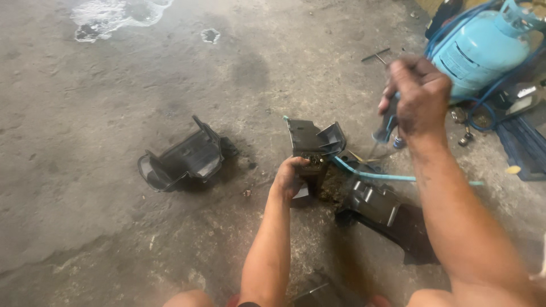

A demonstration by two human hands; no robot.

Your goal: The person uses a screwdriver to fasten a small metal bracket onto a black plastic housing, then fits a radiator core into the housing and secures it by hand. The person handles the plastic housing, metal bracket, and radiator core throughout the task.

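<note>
My left hand grips a black plastic housing part that stands upright on the concrete floor in the middle of the head view. My right hand is raised above and to the right of it, closed around a screwdriver with a dark and blue handle, its shaft pointing down towards the part. A thin light-blue tube runs from the part to the right. Another black plastic piece lies just right of my left hand.
A separate black plastic cover lies on the floor to the left. A light-blue gas cylinder with blue hoses lies at the top right, with small tools and a T-shaped wrench nearby. Wet patches mark the floor at the top.
</note>
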